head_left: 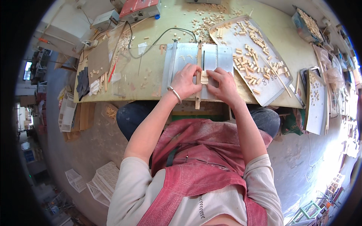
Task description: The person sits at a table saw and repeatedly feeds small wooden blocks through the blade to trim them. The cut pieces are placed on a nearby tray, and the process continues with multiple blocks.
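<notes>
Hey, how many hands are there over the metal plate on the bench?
2: the left hand, reaching across the wooden strip on the metal plate, and the right hand, just right of the small wood pieces. Neither is hidden.

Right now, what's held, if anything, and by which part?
Can't tell: right hand at the right end of the blocks, left hand at the wood strip beside them; neither grip is clear.
</notes>
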`<state>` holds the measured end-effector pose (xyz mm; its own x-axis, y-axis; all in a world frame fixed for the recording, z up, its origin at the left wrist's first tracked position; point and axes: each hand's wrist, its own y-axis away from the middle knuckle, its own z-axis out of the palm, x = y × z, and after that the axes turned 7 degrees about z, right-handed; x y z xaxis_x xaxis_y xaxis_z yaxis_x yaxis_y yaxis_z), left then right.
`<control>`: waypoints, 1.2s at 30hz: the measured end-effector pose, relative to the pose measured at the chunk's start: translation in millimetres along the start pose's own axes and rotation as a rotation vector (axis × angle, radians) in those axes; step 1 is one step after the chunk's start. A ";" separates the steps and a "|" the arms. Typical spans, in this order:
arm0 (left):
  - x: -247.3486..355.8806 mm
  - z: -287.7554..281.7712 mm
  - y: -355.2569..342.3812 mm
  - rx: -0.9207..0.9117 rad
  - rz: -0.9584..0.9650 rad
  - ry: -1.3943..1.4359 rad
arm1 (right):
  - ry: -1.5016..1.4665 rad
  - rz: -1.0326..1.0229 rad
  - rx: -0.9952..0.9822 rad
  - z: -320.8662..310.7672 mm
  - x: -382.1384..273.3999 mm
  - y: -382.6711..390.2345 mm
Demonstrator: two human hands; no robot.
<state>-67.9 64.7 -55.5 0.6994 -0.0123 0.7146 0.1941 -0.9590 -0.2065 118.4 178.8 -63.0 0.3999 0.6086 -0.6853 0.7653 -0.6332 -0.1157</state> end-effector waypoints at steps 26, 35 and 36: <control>-18.1 -1.8 -30.8 0.038 0.035 -0.050 | 0.004 0.075 -0.026 -7.7 0.9 -30.8; -23.5 -5.0 -45.5 0.016 0.019 -0.068 | 0.006 0.094 -0.014 -8.1 4.0 -43.9; -23.2 -5.9 -47.4 0.008 0.006 -0.071 | 0.010 0.100 -0.011 -8.3 3.5 -45.1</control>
<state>-97.4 108.8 -58.3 0.7474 0.0024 0.6643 0.1949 -0.9568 -0.2159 89.5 213.5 -54.2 0.4797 0.5477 -0.6855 0.7268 -0.6857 -0.0393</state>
